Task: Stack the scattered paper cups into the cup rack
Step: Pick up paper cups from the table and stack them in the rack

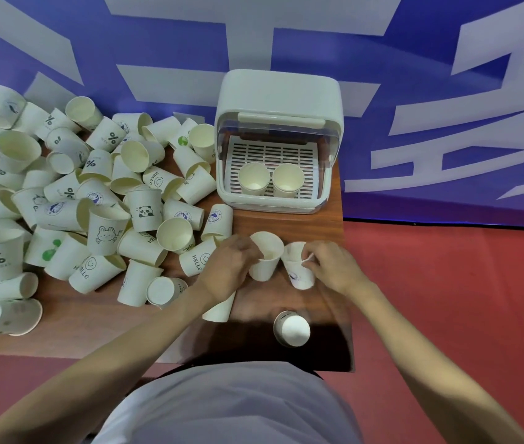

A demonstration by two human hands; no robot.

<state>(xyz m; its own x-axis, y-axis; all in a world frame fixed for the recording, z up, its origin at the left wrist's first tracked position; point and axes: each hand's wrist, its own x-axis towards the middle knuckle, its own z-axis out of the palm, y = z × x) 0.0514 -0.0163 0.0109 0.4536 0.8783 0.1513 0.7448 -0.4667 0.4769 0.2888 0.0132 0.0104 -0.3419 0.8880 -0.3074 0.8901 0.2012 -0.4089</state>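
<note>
The left hand [228, 267] curls round 1 paper cup [265, 257]. The right hand [334, 267] pinches another cup [299, 270]. Both are near the cup rack [278, 142] on the brown worktop [94, 322]. Red floor [446, 299].

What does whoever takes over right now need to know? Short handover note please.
Left hand grips an upright cup; right hand grips a second cup beside it, both in front of the cup rack.
Done: two cups stand upright inside the rack, lid open.
Left: the big pile of cups on the table, plus one lying cup at the near edge.
</note>
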